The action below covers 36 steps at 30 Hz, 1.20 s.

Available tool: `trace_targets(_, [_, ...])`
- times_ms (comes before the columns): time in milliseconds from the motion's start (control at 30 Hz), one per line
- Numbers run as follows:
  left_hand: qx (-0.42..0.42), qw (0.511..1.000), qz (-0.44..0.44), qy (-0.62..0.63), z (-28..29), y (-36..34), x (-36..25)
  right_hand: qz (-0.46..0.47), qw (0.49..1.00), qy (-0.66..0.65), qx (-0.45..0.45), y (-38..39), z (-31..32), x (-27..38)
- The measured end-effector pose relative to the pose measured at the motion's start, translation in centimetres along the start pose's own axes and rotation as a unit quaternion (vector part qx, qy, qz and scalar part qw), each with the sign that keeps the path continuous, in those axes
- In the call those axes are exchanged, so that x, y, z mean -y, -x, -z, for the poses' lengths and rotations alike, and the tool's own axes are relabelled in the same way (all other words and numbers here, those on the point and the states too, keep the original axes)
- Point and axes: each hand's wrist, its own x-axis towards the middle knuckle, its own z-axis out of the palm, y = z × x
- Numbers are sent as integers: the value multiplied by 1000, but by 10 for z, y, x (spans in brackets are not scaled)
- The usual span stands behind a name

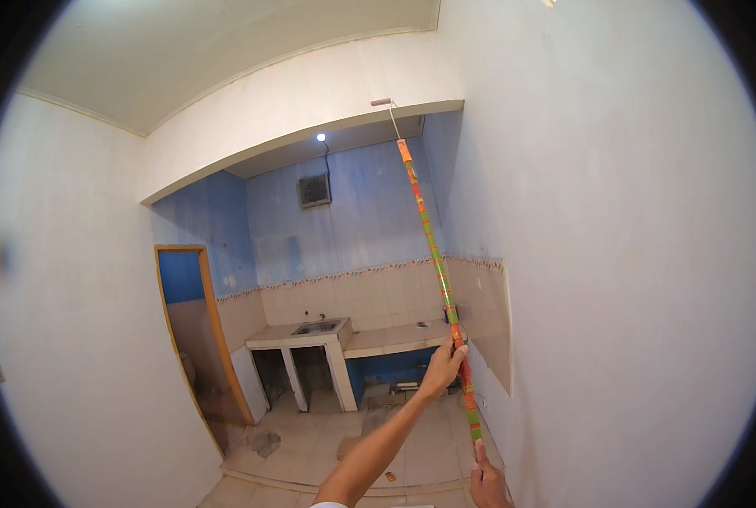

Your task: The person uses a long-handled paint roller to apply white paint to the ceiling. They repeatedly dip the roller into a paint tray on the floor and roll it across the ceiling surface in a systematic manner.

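A paint roller (381,102) with a narrow sleeve is up at the white beam (302,135), near its lower edge; whether it touches the surface I cannot tell. Its thin wire frame runs into a long pole (433,245) patterned in green, orange and red. Partway along the pole, my left hand (445,368) is closed around it, with the forearm stretched out from below. Lower down, my right hand (487,481) grips the pole close to its near end. The pole leans up and slightly leftward, away from me.
White walls stand at left and right (615,254). Beyond the beam is a blue-walled kitchen recess with a tiled counter (386,339), a sink (317,327) and a lit bulb (321,137). An orange-framed doorway (211,339) opens at left. A low step edge (310,484) crosses the tiled floor.
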Motion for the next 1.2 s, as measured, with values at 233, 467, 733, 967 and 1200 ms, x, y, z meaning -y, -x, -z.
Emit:
trace_targets(233, [-30, 998, -1, 53, -26, 38, 12, -67, 996, 16, 65, 32, 33, 15])
trace_targets(467, [-33, 998, -29, 55, -44, 40, 13, 81, 990, 117, 5, 44, 21, -45])
trace_targets(733, [-72, 992, -78, 73, -46, 55, 49, -21, 998, 41, 37, 3, -16, -32])
trace_targets(967, [-78, 985, -146, -49, -22, 48, 106, 77, 997, -2, -28, -52, -71, -66])
trace_targets(1200, [-76, 985, -131, -78, 8, 48, 99, 130, 990, -23, -48, -137, -103, -68])
